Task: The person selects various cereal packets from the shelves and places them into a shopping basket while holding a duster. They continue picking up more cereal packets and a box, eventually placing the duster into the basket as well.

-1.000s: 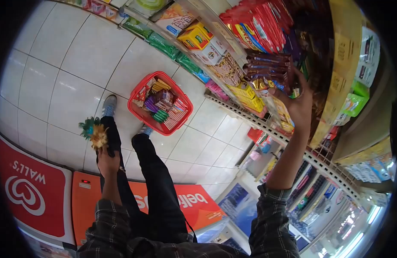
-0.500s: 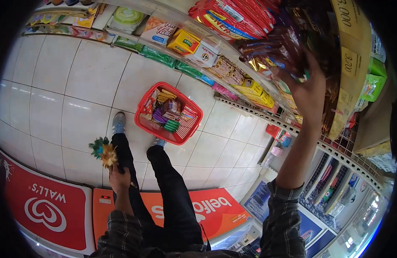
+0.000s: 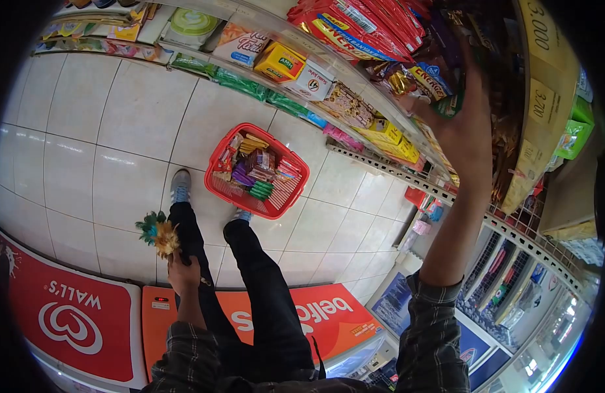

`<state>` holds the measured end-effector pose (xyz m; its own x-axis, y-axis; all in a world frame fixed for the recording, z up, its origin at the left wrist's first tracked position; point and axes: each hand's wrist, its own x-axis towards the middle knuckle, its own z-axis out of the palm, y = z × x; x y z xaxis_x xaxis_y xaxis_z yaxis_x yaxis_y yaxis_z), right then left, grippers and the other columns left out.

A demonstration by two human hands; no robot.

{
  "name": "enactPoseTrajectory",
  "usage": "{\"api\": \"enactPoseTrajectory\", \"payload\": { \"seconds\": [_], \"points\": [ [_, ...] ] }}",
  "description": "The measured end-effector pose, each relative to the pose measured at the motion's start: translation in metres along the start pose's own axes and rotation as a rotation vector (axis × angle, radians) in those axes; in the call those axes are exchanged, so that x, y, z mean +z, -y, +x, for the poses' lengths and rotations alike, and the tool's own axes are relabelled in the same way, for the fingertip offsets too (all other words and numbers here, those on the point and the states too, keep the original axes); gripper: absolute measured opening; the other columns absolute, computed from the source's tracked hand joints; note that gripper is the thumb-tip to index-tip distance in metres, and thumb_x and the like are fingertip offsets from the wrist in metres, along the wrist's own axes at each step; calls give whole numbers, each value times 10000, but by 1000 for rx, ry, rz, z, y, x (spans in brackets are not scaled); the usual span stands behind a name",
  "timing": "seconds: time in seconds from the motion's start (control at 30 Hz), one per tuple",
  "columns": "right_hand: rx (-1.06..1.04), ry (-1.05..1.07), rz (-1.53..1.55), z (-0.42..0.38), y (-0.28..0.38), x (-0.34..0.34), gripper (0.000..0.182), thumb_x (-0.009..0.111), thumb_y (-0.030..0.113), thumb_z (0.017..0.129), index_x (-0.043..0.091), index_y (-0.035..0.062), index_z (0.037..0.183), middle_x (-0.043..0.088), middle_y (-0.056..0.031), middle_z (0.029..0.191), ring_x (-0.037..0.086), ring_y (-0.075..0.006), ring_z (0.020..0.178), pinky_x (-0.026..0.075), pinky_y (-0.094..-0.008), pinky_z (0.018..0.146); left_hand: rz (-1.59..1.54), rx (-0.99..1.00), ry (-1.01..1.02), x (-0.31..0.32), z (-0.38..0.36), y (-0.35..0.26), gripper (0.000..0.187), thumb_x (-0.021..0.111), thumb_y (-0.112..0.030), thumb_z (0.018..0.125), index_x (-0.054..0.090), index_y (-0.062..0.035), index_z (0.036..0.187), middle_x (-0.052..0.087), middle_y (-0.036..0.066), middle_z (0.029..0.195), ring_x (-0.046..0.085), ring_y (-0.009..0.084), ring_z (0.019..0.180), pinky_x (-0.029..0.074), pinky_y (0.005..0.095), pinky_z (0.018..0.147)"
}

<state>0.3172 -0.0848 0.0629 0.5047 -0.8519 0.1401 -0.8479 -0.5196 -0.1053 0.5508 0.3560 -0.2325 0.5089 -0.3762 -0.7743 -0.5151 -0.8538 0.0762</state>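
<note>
My left hand [image 3: 183, 272] is closed around the handle of a feather duster [image 3: 163, 234], its teal and tan feathers pointing away from me. Up at the shelf, my right hand [image 3: 461, 141] reaches among brown Energen sachets [image 3: 432, 80]. Its thumb is spread away from the long fingers, which are stretched out and a little blurred in the dark shelf. The sachets lie beside the palm, between thumb and fingers; fingertip contact is hidden. Red sachet packs [image 3: 358, 29] lie stacked just left of them.
A red basket [image 3: 214, 164] holding several packets stands on the tiled floor by my feet. Boxes, including a yellow AMH box [image 3: 279, 62], line the shelf. Price strips [image 3: 543, 101] edge the right side. A red Wall's freezer [image 3: 73, 314] and an orange freezer [image 3: 341, 321] stand near me.
The brown sachets, blurred and in motion before, now lie still with their label readable. My right hand has moved slightly and its fingers have straightened. The left hand holds the duster as before.
</note>
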Motion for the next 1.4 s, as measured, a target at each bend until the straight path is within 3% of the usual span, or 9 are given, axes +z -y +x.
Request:
{"api": "enactPoseTrajectory", "payload": {
  "seconds": [0.23, 0.6, 0.7, 0.93, 1.03, 1.17, 1.23, 1.33, 1.4],
  "points": [
    [37, 93, -30, 1, -7, 17, 1019, 902, 261, 575, 378, 88, 1432, 561, -176, 1259, 521, -363, 1191, 441, -433, 992, -4, 11, -16, -3, 1, -2, 400, 590, -262, 795, 554, -83, 1151, 567, 132, 1186, 580, 352, 1083, 496, 491, 884],
    [-66, -14, -278, -6, 3, 26, 883, 871, 345, 655, 425, 94, 1375, 555, -156, 1245, 588, -329, 1097, 459, -432, 954, 0, 48, -23, 2, 3, 9, 392, 588, -254, 796, 560, -83, 1148, 579, 127, 1175, 600, 350, 1022, 502, 478, 846],
    [352, 353, -157, 11, 24, -13, 848, 769, 170, 778, 283, 124, 1472, 351, -199, 1478, 373, -415, 1331, 364, -456, 1062, 16, 45, -32, 5, 4, 12, 391, 585, -254, 797, 561, -86, 1149, 579, 130, 1183, 598, 352, 1034, 503, 474, 859],
    [87, -30, -374, -15, 24, 28, 797, 782, 68, 706, 373, 69, 1391, 449, -220, 1304, 428, -437, 1220, 371, -506, 1013, 39, 27, -15, 4, 4, 11, 391, 588, -262, 799, 568, -95, 1151, 591, 136, 1174, 591, 355, 1057, 500, 478, 872],
    [134, 12, -362, -19, 18, 27, 788, 775, 79, 723, 373, 84, 1400, 444, -204, 1320, 421, -428, 1233, 356, -511, 1029, 45, 78, -65, 8, 6, 14, 390, 588, -275, 803, 572, -98, 1150, 602, 138, 1158, 598, 357, 1047, 498, 484, 869],
    [57, -177, -213, -28, 8, 33, 635, 752, 113, 773, 479, 89, 1346, 573, -181, 1252, 533, -354, 1182, 306, -523, 1076, 66, 40, 7, 11, 11, 21, 393, 578, -282, 811, 574, -113, 1166, 604, 148, 1172, 601, 375, 1047, 499, 492, 861],
    [18, -321, -199, -31, -1, 55, 570, 742, 111, 789, 521, 76, 1313, 613, -177, 1222, 582, -329, 1135, 276, -533, 1098, 62, 79, -53, 14, 12, 25, 389, 587, -298, 825, 573, -112, 1166, 666, 150, 977, 627, 382, 970, 484, 482, 840],
    [-17, -530, -481, -31, -10, 79, 543, 732, 114, 806, 532, 80, 1309, 615, -161, 1242, 595, -311, 1134, 251, -532, 1116, 65, 79, -69, 18, 12, 27, 385, 583, -290, 826, 578, -106, 1165, 651, 150, 1007, 620, 376, 986, 486, 474, 847],
    [169, -467, -299, -38, -2, 82, 536, 726, 144, 822, 534, 107, 1321, 620, -126, 1254, 585, -285, 1168, 198, -523, 1146, 106, 51, -23, 15, 9, 23, 391, 566, -274, 822, 573, -95, 1170, 617, 147, 1105, 608, 371, 1015, 496, 477, 858]
  ]
}}
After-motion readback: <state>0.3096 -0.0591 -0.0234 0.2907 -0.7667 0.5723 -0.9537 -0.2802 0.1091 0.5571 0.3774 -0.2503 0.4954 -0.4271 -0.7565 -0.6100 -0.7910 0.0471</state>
